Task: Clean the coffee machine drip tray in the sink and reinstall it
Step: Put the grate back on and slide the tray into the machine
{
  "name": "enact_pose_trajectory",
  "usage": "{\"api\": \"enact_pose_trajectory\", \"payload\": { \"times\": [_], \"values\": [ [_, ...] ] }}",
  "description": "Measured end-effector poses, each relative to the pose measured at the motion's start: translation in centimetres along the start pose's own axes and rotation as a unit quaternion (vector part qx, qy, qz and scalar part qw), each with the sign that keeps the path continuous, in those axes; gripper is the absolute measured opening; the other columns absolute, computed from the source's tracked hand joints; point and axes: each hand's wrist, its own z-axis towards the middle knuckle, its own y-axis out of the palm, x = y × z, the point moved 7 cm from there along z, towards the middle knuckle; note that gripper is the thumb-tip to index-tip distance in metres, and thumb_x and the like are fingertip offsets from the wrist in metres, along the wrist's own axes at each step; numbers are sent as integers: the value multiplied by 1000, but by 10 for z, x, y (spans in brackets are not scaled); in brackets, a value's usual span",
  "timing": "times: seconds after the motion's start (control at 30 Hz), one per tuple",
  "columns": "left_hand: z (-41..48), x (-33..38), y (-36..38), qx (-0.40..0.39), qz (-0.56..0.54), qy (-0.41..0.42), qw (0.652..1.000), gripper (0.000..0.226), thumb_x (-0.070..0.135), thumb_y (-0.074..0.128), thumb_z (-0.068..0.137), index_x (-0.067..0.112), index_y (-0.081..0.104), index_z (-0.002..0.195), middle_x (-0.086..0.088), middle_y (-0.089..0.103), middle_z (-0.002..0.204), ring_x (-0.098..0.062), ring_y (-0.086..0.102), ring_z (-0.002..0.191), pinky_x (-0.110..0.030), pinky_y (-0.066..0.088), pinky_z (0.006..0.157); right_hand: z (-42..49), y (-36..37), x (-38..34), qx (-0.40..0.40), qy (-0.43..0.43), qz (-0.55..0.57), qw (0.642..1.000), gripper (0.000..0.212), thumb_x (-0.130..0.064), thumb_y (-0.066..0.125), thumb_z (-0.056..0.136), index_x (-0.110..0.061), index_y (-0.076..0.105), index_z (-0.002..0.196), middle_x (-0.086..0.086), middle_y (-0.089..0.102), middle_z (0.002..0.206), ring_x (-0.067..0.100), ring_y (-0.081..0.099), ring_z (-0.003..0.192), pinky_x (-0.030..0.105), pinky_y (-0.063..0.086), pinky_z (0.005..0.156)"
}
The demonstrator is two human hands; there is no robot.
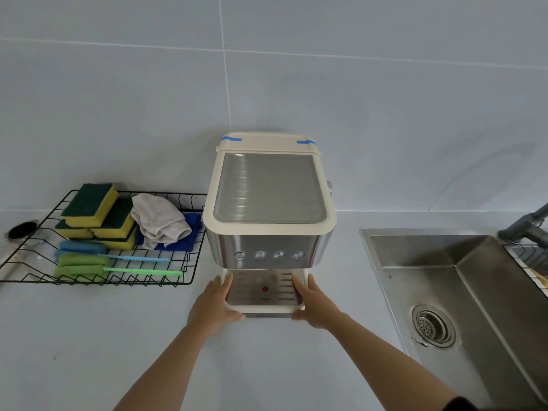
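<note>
A cream and steel coffee machine (pixel 268 203) stands on the counter against the tiled wall. At its foot sits the drip tray (pixel 264 295), cream-rimmed with a slotted metal grate and a red dot in the middle. My left hand (pixel 215 304) grips the tray's left side, thumb under the front corner. My right hand (pixel 314 304) grips its right side the same way. The steel sink (pixel 474 280) lies to the right, with a round drain strainer (pixel 433 325).
A black wire rack (pixel 189 262) on the left holds several green-and-yellow sponges (pixel 95 215), a grey cloth (pixel 160 221), a blue cloth and two long-handled brushes (pixel 118 265). A portafilter (pixel 22 231) lies at the far left. A dark faucet (pixel 526 226) stands behind the sink.
</note>
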Motion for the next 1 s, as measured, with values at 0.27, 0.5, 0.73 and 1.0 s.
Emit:
{"api": "enact_pose_trajectory", "payload": {
  "times": [0.27, 0.5, 0.73, 1.0],
  "values": [
    [7, 2, 2, 22, 66, -25, 997, 92, 50, 57, 82, 25, -3, 148, -10, 3, 158, -27, 5, 146, -39, 20, 115, 12, -1, 1, 16, -12, -48, 999, 82, -23, 61, 87, -26, 5, 147, 13, 3, 155, 32, 23, 139, 38, 43, 104],
    [5, 3, 1, 16, 106, -38, 993, 91, 53, 54, 83, 25, -4, 147, -11, 3, 157, -29, 6, 145, -41, 21, 116, 10, -3, 1, 4, -1, -87, 996, 84, -27, 57, 89, -28, -3, 148, 13, -7, 157, 32, 10, 144, 40, 38, 108],
    [-6, 13, 0, 13, 129, -45, 991, 86, 48, 46, 89, 19, -11, 147, -12, -3, 158, -29, 1, 146, -41, 16, 117, -1, -6, -5, -6, 2, -85, 996, 87, -30, 54, 91, -22, -11, 148, 16, -12, 157, 33, 0, 146, 42, 26, 115],
    [-46, 20, -10, 76, 125, -45, 988, 77, 45, 35, 94, 11, -10, 146, -7, -8, 158, -25, -5, 146, -42, 8, 117, -32, -20, -11, 6, -25, -46, 999, 80, -39, 40, 96, -13, -15, 147, 11, -14, 157, 28, -5, 147, 40, 13, 118]
  ]
}}
